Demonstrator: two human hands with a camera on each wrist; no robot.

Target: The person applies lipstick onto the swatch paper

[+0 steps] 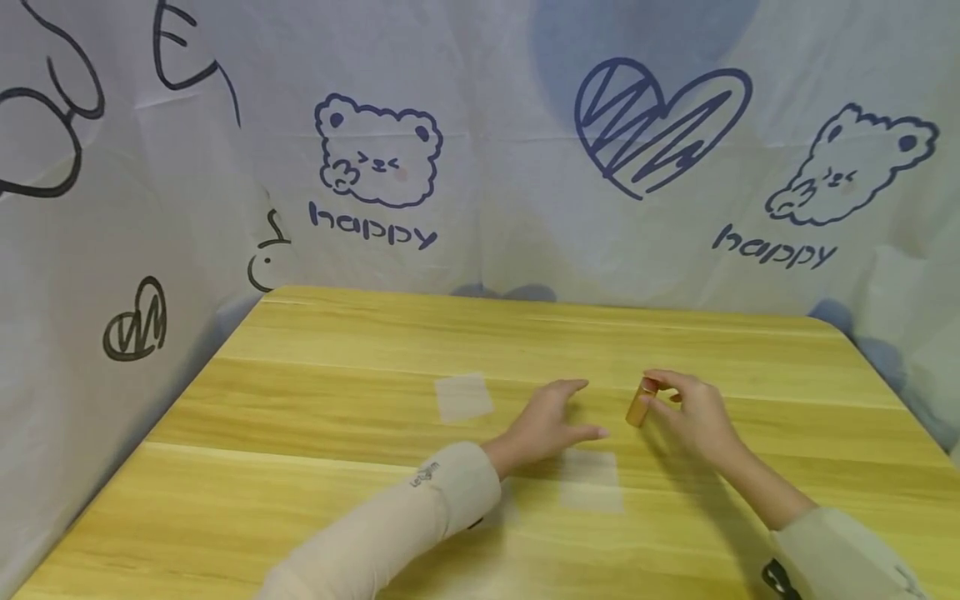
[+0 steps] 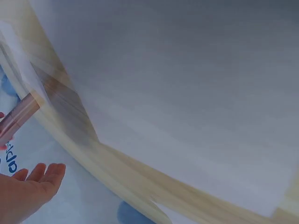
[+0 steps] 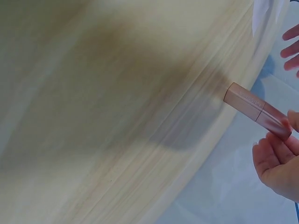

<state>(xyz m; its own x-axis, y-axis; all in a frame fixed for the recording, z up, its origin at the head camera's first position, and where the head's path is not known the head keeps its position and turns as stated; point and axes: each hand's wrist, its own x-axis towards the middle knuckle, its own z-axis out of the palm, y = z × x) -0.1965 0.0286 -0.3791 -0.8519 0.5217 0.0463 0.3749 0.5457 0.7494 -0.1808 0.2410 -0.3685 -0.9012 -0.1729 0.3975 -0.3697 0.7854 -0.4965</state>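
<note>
A shiny copper-pink lipstick tube (image 1: 639, 407) is held tilted over the right half of the table. My right hand (image 1: 696, 415) pinches its upper end between thumb and fingers. In the right wrist view, the tube (image 3: 247, 103) has a seam around its middle and faint lettering, and its free end points away from the right hand (image 3: 280, 163). Just left of the tube, my left hand (image 1: 542, 423) has its thumb and fingers spread and holds nothing. The left wrist view shows the left hand's fingers (image 2: 53, 175) apart from the tube (image 2: 19, 116).
Pale square sheets lie on the wooden table (image 1: 300, 400): one sheet (image 1: 464, 397) left of the left hand, another (image 1: 592, 483) nearer the front, and a third (image 1: 501, 507) partly hidden by the left sleeve. A white curtain (image 1: 510, 200) with drawings hangs behind the table.
</note>
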